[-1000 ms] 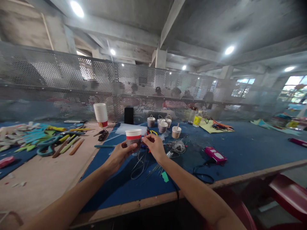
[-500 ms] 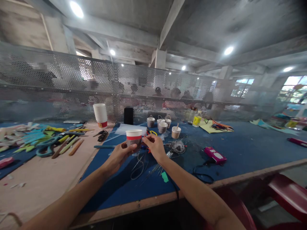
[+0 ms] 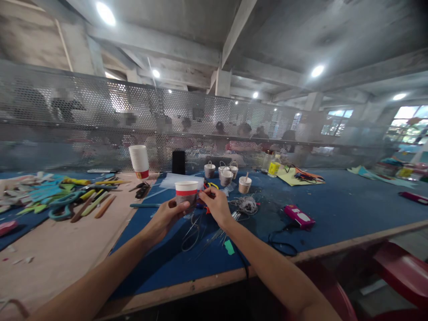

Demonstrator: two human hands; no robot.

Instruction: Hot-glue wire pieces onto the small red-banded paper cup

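Two bare hands meet over the blue worktop, a little beyond its near edge. The left hand has its grip closed around the lower part of a paper cup, white with a red band, held upright just above the surface. The right hand sits at the cup's 3 o'clock, its fingertips pinched together right against the cup's side; whatever they pinch is too small to make out, so I cannot tell what that grip holds.

Beneath the hands, at the cup's 6 o'clock, lie loops of thin wire and a small green scrap. A coil of pale cord rests at 3 o'clock of the right hand, and farther the same way a pink device with a black cable curling toward the near edge.

At 12 o'clock, well beyond the cup, stands a cluster of small grey pots with wire handles, and a black phone upright against the perforated metal screen. A stack of paper cups stands at 11 o'clock. Off at 9 o'clock, on the bare board, lie scissors among coloured sticks and cutouts. People sit blurred behind the screen.
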